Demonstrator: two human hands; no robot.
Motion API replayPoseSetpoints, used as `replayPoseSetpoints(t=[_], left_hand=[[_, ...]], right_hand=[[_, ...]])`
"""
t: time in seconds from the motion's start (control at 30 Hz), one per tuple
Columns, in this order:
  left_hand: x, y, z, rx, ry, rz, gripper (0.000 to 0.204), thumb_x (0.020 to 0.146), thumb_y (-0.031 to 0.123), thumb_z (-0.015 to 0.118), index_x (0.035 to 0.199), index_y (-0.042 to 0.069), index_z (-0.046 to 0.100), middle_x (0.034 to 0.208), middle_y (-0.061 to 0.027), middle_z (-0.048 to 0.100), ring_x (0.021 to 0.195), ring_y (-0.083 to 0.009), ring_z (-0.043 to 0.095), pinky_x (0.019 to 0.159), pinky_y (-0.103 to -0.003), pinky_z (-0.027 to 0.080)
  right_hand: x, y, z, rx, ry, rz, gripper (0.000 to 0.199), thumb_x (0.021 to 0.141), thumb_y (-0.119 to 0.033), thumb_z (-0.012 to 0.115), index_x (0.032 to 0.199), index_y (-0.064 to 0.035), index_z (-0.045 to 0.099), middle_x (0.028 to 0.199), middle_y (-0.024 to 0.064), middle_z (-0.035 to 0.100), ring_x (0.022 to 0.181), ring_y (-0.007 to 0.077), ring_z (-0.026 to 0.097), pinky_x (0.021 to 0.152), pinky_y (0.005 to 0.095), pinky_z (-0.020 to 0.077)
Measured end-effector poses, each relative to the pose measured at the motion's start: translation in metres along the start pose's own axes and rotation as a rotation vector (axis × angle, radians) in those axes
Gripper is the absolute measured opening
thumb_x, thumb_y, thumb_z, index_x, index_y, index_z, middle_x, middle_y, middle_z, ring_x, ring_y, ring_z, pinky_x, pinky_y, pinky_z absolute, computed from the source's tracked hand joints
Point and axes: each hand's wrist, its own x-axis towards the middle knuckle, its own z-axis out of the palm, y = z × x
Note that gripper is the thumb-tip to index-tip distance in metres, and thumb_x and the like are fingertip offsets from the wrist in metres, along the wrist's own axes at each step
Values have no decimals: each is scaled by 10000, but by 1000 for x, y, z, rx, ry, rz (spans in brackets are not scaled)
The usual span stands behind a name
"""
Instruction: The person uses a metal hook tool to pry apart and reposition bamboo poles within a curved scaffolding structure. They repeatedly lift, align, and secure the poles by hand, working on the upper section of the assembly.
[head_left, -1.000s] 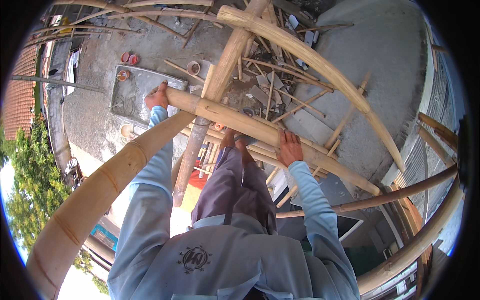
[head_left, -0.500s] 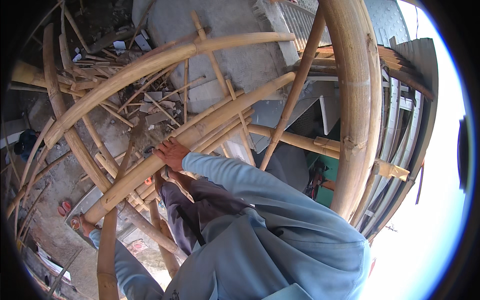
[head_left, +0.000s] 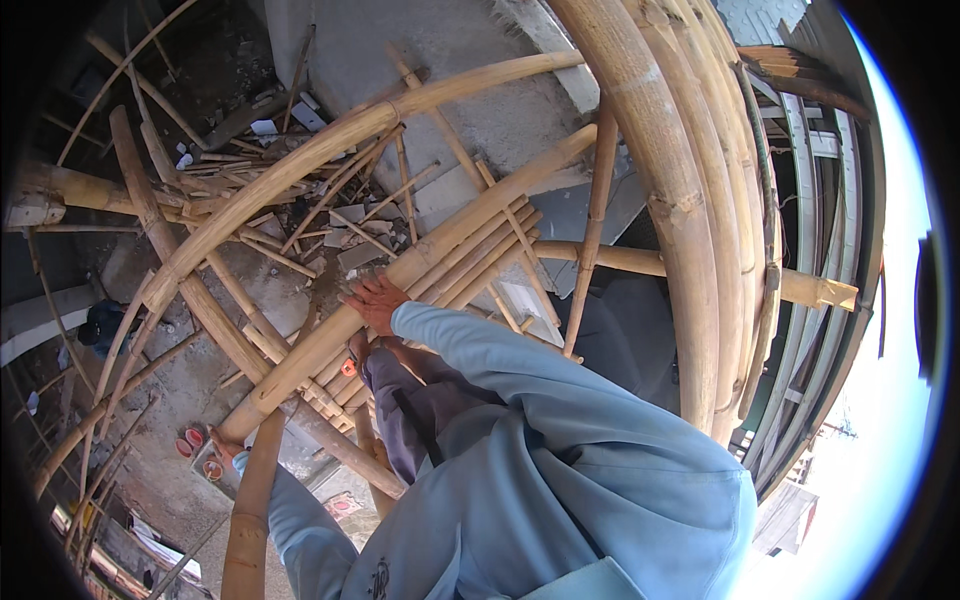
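Note:
A thick bamboo pole (head_left: 460,240) runs slantwise across the middle, from lower left to upper right. On top of it lies my right hand (head_left: 373,304), fingers spread and stretched across the surface. My left hand (head_left: 228,446) is closed around the pole's lower-left end, partly hidden by the pole. Close beside that hand, another bamboo pole (head_left: 252,510) rises from the lower edge and meets the thick one. Several thinner bamboo poles (head_left: 480,262) lie alongside on the near side. My feet (head_left: 362,350) are partly hidden beneath my arm.
A long curved bamboo pole (head_left: 330,145) spans the upper left. Large bamboo poles (head_left: 685,200) tower on the right, before a building's roof edge (head_left: 845,250). Broken boards and rubble (head_left: 345,225) cover the ground far below. Small reddish objects (head_left: 190,441) lie near my left hand.
My view has shifted and turned, so the scene sits further right and more large poles show at right. Both hands stay at about the same places on the thick pole.

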Motion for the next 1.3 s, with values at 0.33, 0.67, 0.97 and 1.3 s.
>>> replayPoseSetpoints(t=[0.33,0.67,0.97,1.3], left_hand=[[-27,4,-15,-80,-105,19,721,757,572,805,1278,115,609,1107,-130,690,799,-266,646,631,-437,511],[-49,27,-14,-147,-279,64,709,771,568,797,1275,104,614,1123,-135,690,834,-273,652,674,-442,518],[-78,31,9,-206,-554,8,699,784,564,789,1272,94,619,1138,-140,689,865,-280,657,713,-447,525],[-89,23,5,-263,-640,-70,688,798,560,781,1269,83,625,1155,-145,689,899,-287,664,756,-451,532]], right_hand=[[-154,-36,-21,465,-56,229,593,865,-307,714,1347,0,554,1309,256,623,1212,402,622,1032,484,499],[-238,34,27,575,-183,706,505,832,-299,732,1224,11,654,1130,287,702,1079,429,685,941,496,550],[-268,-73,-202,777,466,317,514,938,-290,684,1316,37,566,1132,275,680,1064,452,658,940,487,522],[-505,-8,-411,203,1553,671,286,976,-230,704,1092,31,712,933,176,738,828,253,725,739,320,563]])
